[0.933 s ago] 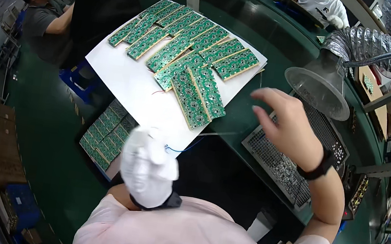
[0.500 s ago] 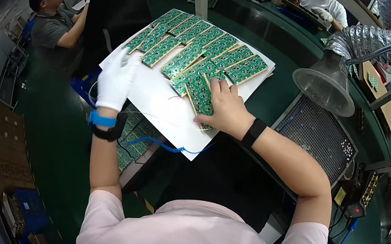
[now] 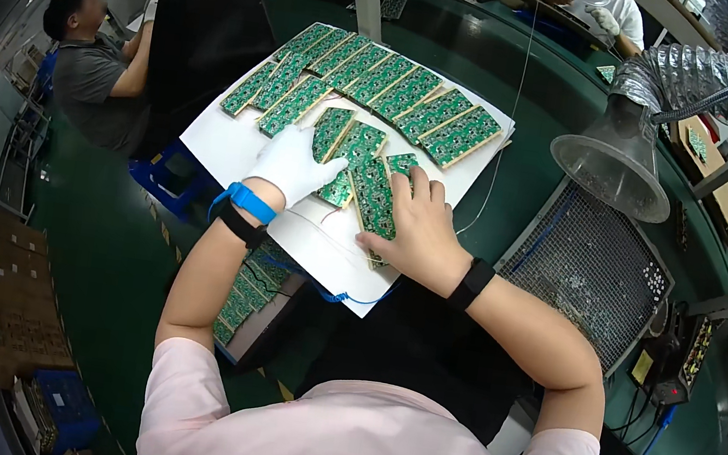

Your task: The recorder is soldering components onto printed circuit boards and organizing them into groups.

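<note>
Several green circuit boards with pale edge strips (image 3: 376,78) lie in slanting rows on a white sheet (image 3: 217,146). My left hand (image 3: 291,166), in a white glove, is at the left of the nearer group. Its thumb lies across a circuit board (image 3: 331,133), and its other fingers are partly hidden at that board's left edge. My bare right hand (image 3: 424,227) grips the right side of a tilted circuit board (image 3: 375,196), thumb at the near end and fingers at the far part. Another circuit board (image 3: 401,162) shows partly under those fingers.
A clear funnel hood (image 3: 615,165) on a silver duct hangs at the right, above a mesh tray (image 3: 582,267) with small pieces. More boards (image 3: 247,295) lie in a box below the sheet. A blue coiled cord (image 3: 336,297) hangs by the near edge. Two people work beyond.
My left hand has moved right from the sheet's left side onto the nearer boards. Those boards now lie apart from the back row. My right hand stays at its board.
</note>
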